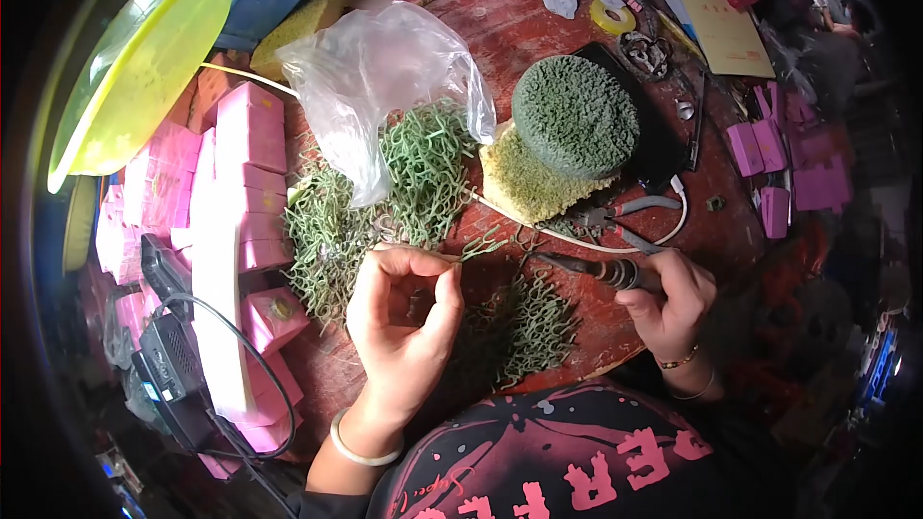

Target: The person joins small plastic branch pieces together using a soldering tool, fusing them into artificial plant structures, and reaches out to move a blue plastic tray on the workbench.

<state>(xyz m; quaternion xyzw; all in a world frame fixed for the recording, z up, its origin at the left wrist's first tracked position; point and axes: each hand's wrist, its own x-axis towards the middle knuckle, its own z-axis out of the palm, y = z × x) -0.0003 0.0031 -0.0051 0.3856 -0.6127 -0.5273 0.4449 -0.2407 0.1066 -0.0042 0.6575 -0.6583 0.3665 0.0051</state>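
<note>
My left hand (409, 312) pinches a small green twig-like piece (484, 245) between thumb and fingertips. In my right hand (670, 303) is a dark, pointed tool (596, 269), its tip directed left toward the green piece without touching it. Beyond my left hand lies a tangled pile of green strands (423, 163), partly under a clear plastic bag (370, 77). A smaller heap of strands (540, 327) lies between my hands, near my body. Farther off, a round dark-green textured pad (577, 117) rests on a yellow-green spongy block (538, 178).
Pliers (625, 216) and a white cable (679, 216) lie beyond my right hand on the red table (461, 29). Pink blocks (252, 135) and a black device (173, 380) stand at left. Yellow tape (612, 16) and a booklet (726, 34) are at the far right.
</note>
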